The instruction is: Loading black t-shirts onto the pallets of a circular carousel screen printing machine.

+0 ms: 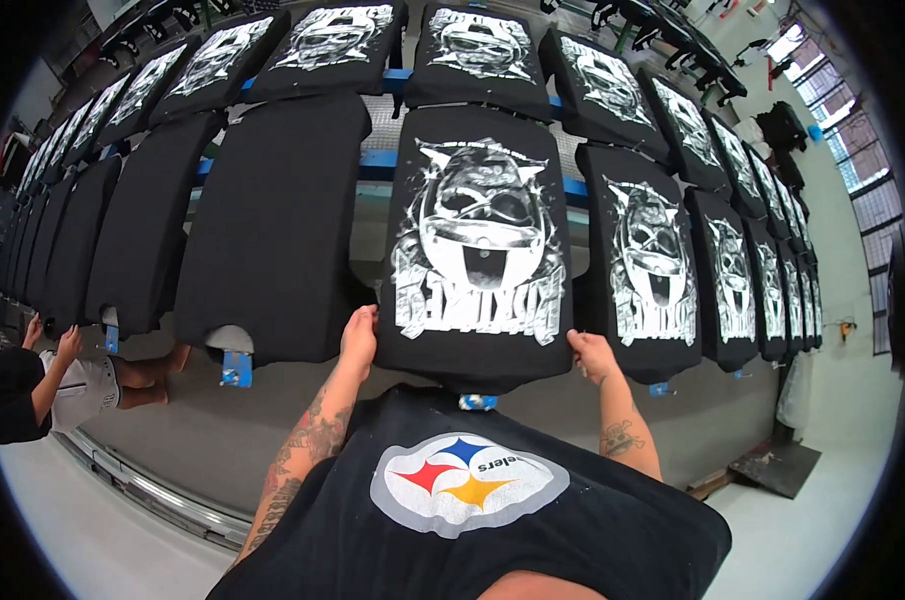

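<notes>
In front of me a black T-shirt (480, 240) with a large white skull-like print lies stretched over a flat board. My left hand (359, 338) is closed on the shirt's lower left edge, fingers pinching the fabric. At the lower right edge, my right hand (592, 355) pinches the same shirt between thumb and fingers. A blue bracket (477, 402) shows below the board's near end. To the left lies a plain black shirt (272, 220) on its own board, and to the right a printed black shirt (652, 260).
More shirt-covered boards curve away on both sides, with a far row of printed shirts (479, 48) behind a blue rail (380, 163). At far left another person (47, 390) has both hands up at a board. A dark flat panel (775, 468) lies on the floor at right.
</notes>
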Demonstrator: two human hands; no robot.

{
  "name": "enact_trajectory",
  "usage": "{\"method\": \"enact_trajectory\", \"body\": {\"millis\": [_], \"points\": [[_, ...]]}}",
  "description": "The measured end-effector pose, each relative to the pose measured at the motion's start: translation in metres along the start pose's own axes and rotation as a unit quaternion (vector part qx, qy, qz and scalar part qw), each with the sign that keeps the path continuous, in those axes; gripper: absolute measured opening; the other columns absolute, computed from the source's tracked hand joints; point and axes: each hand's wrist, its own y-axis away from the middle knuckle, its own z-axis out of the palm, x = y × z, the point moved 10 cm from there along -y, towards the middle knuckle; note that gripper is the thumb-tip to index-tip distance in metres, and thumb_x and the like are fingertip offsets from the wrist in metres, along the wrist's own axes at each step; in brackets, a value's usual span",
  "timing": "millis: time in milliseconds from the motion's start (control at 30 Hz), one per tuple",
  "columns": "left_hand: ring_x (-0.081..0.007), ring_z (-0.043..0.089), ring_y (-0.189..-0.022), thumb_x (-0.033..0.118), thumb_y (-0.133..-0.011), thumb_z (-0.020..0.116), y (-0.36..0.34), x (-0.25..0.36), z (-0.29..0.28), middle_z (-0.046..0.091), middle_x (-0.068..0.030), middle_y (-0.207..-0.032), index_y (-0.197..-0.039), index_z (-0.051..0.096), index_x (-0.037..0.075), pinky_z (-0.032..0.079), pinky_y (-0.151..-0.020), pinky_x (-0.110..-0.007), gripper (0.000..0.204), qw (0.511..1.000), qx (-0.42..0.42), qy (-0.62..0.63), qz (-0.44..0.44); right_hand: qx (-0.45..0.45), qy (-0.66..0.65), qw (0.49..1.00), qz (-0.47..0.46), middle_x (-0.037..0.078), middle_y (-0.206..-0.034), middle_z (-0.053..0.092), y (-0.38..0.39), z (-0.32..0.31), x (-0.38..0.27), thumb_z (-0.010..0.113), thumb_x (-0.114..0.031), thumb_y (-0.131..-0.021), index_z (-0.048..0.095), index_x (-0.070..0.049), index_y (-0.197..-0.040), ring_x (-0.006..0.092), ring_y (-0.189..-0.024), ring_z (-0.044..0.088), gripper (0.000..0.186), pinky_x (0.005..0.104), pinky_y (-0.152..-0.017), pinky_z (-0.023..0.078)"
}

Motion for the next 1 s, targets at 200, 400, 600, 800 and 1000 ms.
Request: {"method": "enact_trajectory", "body": {"millis": [200,400,600,800,1000], "points": [[-0.0251,0.066,-0.103,0.041,-0.102,0.052,-0.010,-0.058,0.027,0.068,-0.0133,-0.118,-0.121,0.064,0.001,0.049,-0.099,-0.040,0.046,0.938,-0.061,0.254,-0.229,0.085,0.368,0.884,-0.277,0.021,-0.066,0.063,0.044,0.003,-0.111,0.072,-0.033,-0.085,0.068,0.002,-0.074,0.0388,-0.064,0.063,0.036,0.0463,-0.060,0.048],[-0.0133,0.049,-0.065,0.027,-0.100,0.058,0.017,0.025,-0.014,0.060,-0.0018,-0.070,-0.087,0.066,-0.001,0.042,-0.061,-0.033,0.032,0.972,0.173,-0.156,0.016,0.019,0.180,0.947,-0.265,0.014,-0.057,0.053,0.043,0.015,-0.116,0.068,-0.029,-0.091,0.062,0.002,-0.071,0.0223,-0.051,0.050,0.038,0.0374,-0.053,0.041],[-0.0077,0.032,-0.069,0.030,-0.105,0.049,0.054,0.079,0.063,0.032,0.0032,-0.071,-0.076,0.043,0.006,0.034,-0.060,-0.028,0.038,0.957,0.085,-0.207,0.185,0.002,0.158,0.962,-0.225,0.014,-0.054,0.046,0.033,0.027,-0.092,0.067,-0.040,-0.091,0.052,0.002,-0.064,0.0175,-0.052,0.041,0.053,0.0388,-0.050,0.038],[-0.0122,0.037,-0.072,0.037,-0.105,0.046,0.057,0.091,0.059,0.038,-0.0023,-0.072,-0.082,0.045,0.004,0.039,-0.067,-0.031,0.040,0.950,0.104,-0.200,0.214,-0.103,0.112,0.948,-0.278,0.004,-0.053,0.045,0.064,0.037,-0.113,0.069,-0.031,-0.089,0.048,0.001,-0.062,0.0098,-0.054,0.039,0.047,0.0345,-0.047,0.035],[-0.0195,0.050,-0.075,0.042,-0.103,0.047,0.052,0.068,0.043,0.055,-0.0126,-0.079,-0.090,0.055,-0.001,0.044,-0.073,-0.037,0.045,0.973,0.106,-0.154,0.135,-0.189,0.137,0.899,-0.371,0.003,-0.053,0.040,0.151,0.075,-0.133,0.071,-0.027,-0.088,0.046,0.001,-0.064,0.0071,-0.056,0.033,0.045,0.0326,-0.045,0.030]]}}
